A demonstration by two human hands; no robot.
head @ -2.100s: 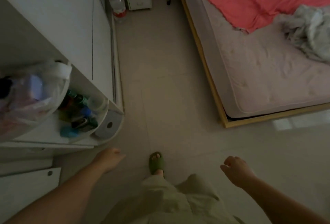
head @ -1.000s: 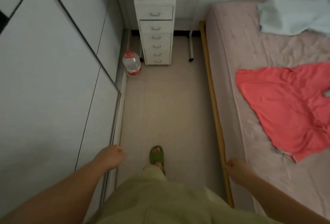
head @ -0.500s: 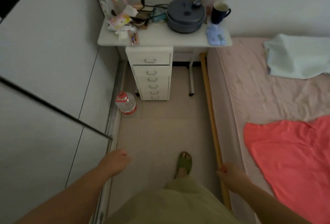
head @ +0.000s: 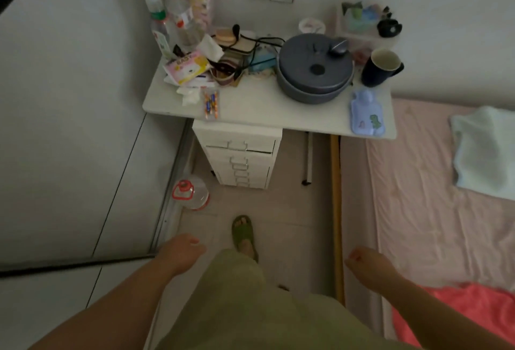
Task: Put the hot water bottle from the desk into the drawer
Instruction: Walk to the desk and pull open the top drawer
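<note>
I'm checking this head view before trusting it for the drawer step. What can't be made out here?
- Inside of the drawer unit: all drawers look shut or nearly so, so free space is hidden behind their fronts.
- Hot water bottle: dim and small; whether it is filled cannot be told.
- Right hand and left hand: low in frame, palms turned away.
- Desk back corner: clutter overlaps.

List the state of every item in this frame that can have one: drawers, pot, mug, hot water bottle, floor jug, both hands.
hot water bottle: lying flat on the desk, near its right front corner, untouched
top drawer: slightly ajar
lower drawers: shut
pot: lid on
mug: upright; contents cannot be told
water jug: upright on the floor, capped
left hand: empty
right hand: empty
</note>
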